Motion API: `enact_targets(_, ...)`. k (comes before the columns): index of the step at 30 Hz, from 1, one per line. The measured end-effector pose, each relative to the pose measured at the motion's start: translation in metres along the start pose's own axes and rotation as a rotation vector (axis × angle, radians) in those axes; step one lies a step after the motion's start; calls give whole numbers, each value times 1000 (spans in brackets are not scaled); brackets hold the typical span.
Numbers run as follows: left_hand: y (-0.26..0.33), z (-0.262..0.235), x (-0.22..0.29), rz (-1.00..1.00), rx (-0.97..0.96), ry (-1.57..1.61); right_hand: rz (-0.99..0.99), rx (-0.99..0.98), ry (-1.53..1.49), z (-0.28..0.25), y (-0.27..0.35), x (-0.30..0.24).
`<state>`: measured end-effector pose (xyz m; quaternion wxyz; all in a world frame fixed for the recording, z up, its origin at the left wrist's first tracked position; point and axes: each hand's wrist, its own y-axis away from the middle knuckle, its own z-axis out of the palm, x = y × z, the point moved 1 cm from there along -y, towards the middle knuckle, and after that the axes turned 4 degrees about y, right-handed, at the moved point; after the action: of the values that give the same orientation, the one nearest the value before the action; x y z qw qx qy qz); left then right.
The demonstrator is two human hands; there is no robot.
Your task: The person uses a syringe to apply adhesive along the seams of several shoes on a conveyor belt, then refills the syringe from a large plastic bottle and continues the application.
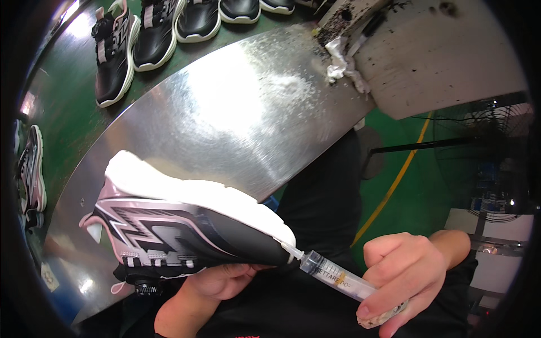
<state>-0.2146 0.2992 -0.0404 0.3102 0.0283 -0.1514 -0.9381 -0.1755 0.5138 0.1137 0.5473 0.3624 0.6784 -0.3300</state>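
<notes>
One left hand (228, 280): grasping the black-and-pink sneaker (169, 228) from below
Right hand (403, 276): closed around a clear syringe (340, 277)
Sneaker: at the metal table's (169, 129) near edge, toe rightward
Nozzle (292, 249): at the toe's sole seam
Beyond: row of black shoes (197, 22)

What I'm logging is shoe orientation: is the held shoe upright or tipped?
Tipped: the left hand holds the shoe with its white sole toward the picture's top, dial below.

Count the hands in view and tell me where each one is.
2. The left hand, partly hidden, holds the shoe from below; the right hand, at lower right, holds the syringe.
</notes>
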Motion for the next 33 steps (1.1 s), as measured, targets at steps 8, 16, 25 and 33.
enact_targets(8, -27, 10, 4, 136, -26, 80, -84, -15, 231, -7, -9, 4)
enact_targets(16, -44, 17, 6, 147, -128, 82, -166, -20, 609, 4, -7, 16)
enact_targets(25, -49, 27, 10, 73, -243, 223, -466, 168, 973, 5, -14, 55)
enact_targets(33, -47, 21, 10, 83, -232, 106, -582, 48, 960, -10, -13, 46)
